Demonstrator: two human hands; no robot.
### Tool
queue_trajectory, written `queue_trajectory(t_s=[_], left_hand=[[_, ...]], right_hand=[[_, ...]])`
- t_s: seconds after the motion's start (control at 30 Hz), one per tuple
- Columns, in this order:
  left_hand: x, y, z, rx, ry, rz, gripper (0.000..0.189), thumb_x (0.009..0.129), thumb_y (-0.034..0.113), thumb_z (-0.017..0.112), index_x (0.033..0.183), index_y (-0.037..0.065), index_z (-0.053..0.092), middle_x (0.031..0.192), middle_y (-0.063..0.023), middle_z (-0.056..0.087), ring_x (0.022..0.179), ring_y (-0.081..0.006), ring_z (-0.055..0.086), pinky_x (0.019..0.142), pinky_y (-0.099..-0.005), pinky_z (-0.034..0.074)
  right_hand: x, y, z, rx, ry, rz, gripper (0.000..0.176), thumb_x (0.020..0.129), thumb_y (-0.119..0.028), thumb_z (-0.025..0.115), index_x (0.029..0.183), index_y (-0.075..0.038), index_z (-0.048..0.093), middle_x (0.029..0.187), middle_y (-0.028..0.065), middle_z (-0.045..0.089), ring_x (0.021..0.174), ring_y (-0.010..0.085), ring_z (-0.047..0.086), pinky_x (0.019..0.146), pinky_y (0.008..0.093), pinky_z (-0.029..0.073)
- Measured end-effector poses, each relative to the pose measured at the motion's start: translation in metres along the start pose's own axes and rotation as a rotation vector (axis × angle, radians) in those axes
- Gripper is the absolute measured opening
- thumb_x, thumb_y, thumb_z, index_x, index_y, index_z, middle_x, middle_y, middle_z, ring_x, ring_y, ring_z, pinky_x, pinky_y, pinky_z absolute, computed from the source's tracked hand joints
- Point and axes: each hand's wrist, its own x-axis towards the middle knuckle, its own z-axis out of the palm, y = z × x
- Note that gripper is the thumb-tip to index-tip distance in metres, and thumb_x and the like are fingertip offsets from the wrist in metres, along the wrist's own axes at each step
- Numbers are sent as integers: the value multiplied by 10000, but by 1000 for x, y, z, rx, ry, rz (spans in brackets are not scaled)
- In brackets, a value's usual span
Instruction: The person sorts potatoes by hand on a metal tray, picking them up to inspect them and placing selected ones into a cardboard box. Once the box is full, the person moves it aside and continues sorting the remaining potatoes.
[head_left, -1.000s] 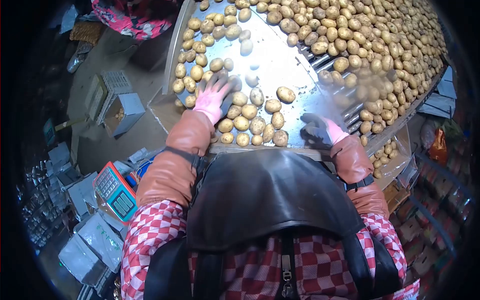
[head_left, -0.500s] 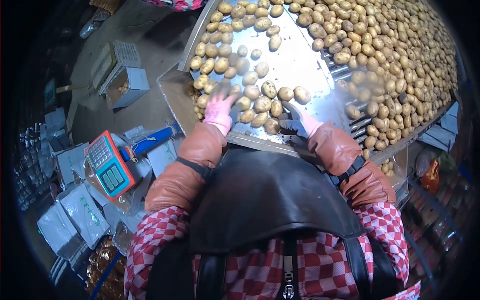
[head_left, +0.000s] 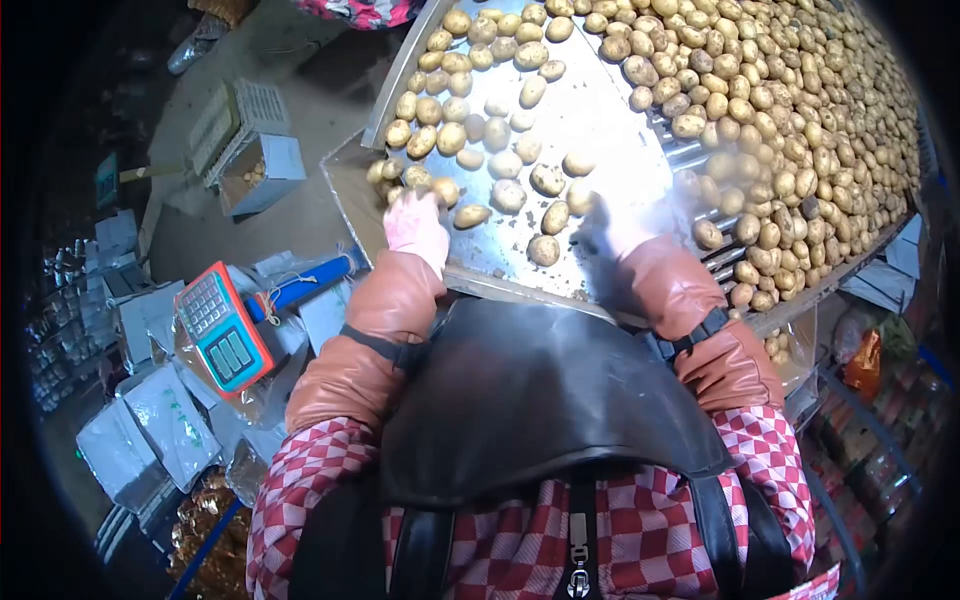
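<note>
Many potatoes (head_left: 508,195) lie spread over a shiny metal tray (head_left: 610,130). My left hand (head_left: 417,225), in a pink glove, is at the tray's lower left edge, against several potatoes beside the carton; its fingertips are partly hidden among them. My right hand (head_left: 612,228), in a dark and pink glove, is blurred by motion over the lower right of the tray, close to a potato (head_left: 579,197). What its fingers do cannot be made out.
A large potato heap (head_left: 800,130) fills the right, beside metal slats (head_left: 685,153). A carton (head_left: 350,185) adjoins the tray's left edge. Left are a red and teal scale (head_left: 222,328) and a white box (head_left: 268,172). Another person's patterned clothing (head_left: 360,10) shows at the top.
My left hand has moved slightly left, and potatoes near it have shifted toward the carton. My right hand has come off the lower potatoes, which are now fewer and more spread out.
</note>
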Motion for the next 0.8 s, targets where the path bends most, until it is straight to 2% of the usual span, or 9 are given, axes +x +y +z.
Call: queue_trajectory(t_s=[0.03,0.13,0.27,0.33,0.43,0.47,0.57,0.63,0.8], left_hand=[[7,0,-3,-5,213,113,388,775,38,585,1134,148,683,1348,-152,555,1272,-333,502,1060,-467,392],[68,12,-19,-139,383,268,440,788,38,584,1208,152,653,1377,-151,541,1315,-331,470,1097,-487,361],[139,47,-26,-167,281,-60,597,845,89,610,1408,264,514,1530,-148,399,1438,-343,345,1163,-520,300],[151,49,-16,-190,257,-71,617,871,106,603,1442,307,481,1566,-147,355,1458,-344,320,1172,-504,303],[122,46,-32,-80,19,200,493,917,127,525,1379,299,553,1444,-128,506,1416,-319,387,1139,-403,362],[109,47,-40,-117,9,170,478,875,106,547,1321,268,603,1338,-113,584,1357,-316,450,1101,-437,384],[98,44,-46,97,138,239,369,935,184,519,1283,224,635,1308,-103,600,1239,-328,544,1051,-442,423],[91,61,-62,26,-135,419,424,916,116,498,1314,216,604,1318,-129,586,1213,-331,574,1026,-432,452],[111,80,-58,110,-269,491,518,914,62,491,1414,193,503,1332,-165,589,1209,-321,588,1013,-425,471]], right_hand=[[2,-13,1,-38,-59,-105,493,780,-272,761,1212,-75,629,997,130,669,920,274,647,816,409,525],[-13,-44,-14,-137,-92,-403,599,784,-147,745,1334,-70,520,978,78,645,858,200,623,805,355,543],[-10,3,-8,1000,-339,-113,583,952,-52,587,1465,62,336,1233,144,585,1159,212,567,962,327,498],[-21,8,-15,1413,-167,-69,461,914,-46,614,1342,32,462,1037,77,593,865,148,565,747,268,504],[-37,34,-26,1353,-126,-60,534,923,-38,610,1406,42,398,1093,92,579,879,156,566,751,284,487],[-42,41,-21,1396,-77,-58,553,931,-44,610,1427,45,384,1106,98,580,889,160,569,755,287,486],[-50,45,-20,1325,-21,8,590,941,-46,604,1467,48,354,1169,121,594,961,174,584,814,291,495],[-52,37,-19,1373,-19,16,584,940,-43,602,1463,50,360,1179,122,596,969,175,586,824,290,496],[-31,0,-41,1341,-141,46,545,936,-34,586,1441,48,397,1177,126,609,945,170,593,794,289,511]])
